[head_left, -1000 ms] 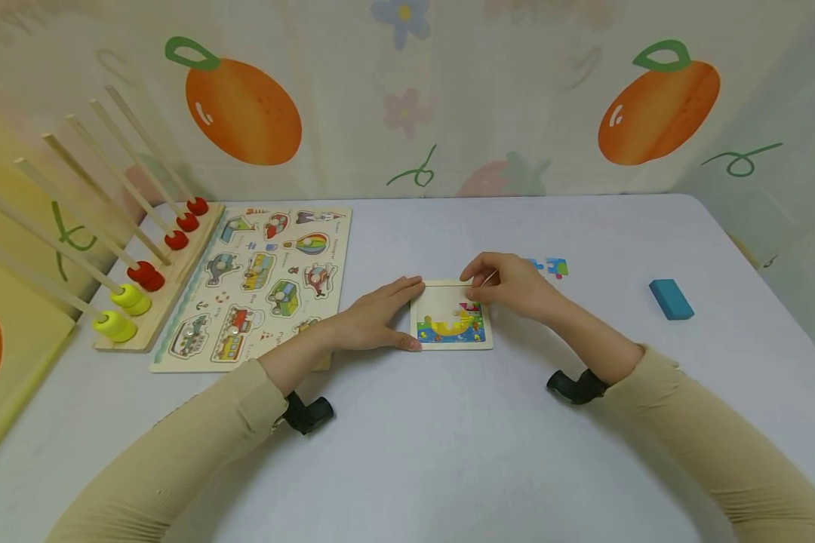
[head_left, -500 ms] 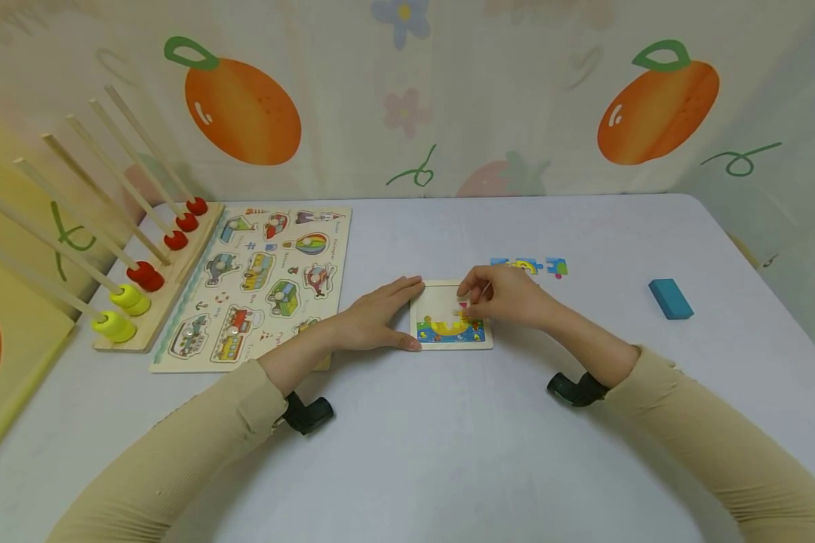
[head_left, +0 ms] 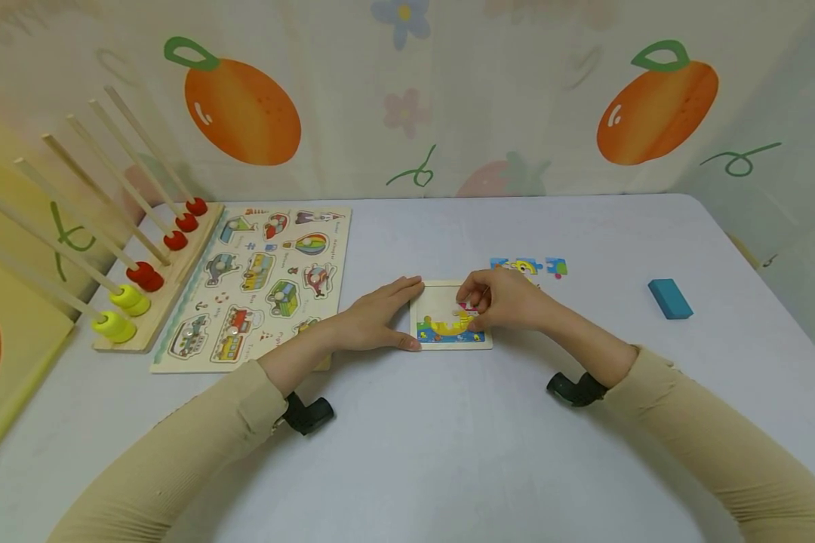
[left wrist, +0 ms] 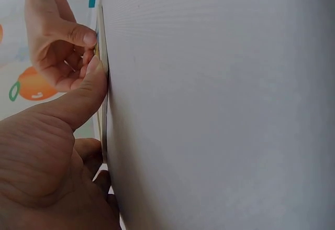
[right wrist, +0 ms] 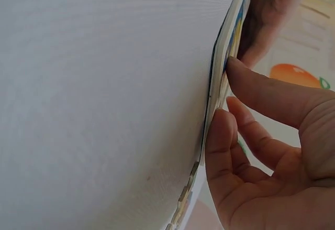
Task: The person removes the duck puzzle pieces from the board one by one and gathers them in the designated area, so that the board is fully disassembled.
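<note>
One left hand (head_left: pixel 373 317), fingers straight, touches the puzzle (head_left: pixel 436 300) mid-frame; we can't tell whether the right grip (head_left: pixel 508 298) pinches anything. Uneven pressing might pop pieces (head_left: pixel 448 336) loose.

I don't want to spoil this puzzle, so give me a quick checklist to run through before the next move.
1. Left hand steadying the puzzle tray: ok, touching its left side.
2. Right hand free of any piece: cannot tell, its fingers hide the spot.
3. Puzzle tray filled: not ok, much of its far part is bare.
4. Loose pieces in sight: ok, some lie beyond the tray.
5. Blue block out of the way: ok, off to the right.
</note>
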Motion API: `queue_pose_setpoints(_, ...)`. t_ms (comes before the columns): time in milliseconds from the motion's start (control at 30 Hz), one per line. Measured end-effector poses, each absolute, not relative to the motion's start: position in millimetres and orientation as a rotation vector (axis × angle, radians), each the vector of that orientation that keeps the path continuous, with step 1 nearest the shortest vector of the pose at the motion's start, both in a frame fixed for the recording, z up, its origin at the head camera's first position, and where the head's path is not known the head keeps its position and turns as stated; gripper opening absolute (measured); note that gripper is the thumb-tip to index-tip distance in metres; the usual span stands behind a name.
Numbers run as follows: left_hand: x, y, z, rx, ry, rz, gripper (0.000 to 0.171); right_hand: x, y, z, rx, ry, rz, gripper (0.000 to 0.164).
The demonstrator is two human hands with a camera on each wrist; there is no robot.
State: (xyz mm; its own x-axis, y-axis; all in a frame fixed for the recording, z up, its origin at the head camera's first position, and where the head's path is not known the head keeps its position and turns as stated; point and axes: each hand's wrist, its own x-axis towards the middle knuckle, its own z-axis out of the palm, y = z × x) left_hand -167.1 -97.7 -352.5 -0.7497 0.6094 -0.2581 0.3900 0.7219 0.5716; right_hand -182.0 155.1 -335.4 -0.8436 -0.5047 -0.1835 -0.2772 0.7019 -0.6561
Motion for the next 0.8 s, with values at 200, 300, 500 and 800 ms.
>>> queue_pose_setpoints(200,-166.9,-97.2,-352.6,0.763,2.491,0.696,0.096,-183.5,154.7,-337.7,-0.614,2.559,-0.885,0.037)
queue_pose_setpoints(300,-166.6,-97.0,-352.2,0.762,2.489,0.696,0.095,-184.5,154.5,-338.7,-0.581,2.555,-0.875,0.037)
queue_pose_setpoints(500,-165.9,-96.9,-351.2,0.759,2.492,0.696,0.096,-185.0,154.4,-338.1,-0.567,2.555,-0.859,0.037)
queue_pose_setpoints(800,-166.0,-97.6,-351.5,0.761,2.495,0.698,0.095,-183.4,152.5,-335.9,-0.586,2.588,-0.828,0.035)
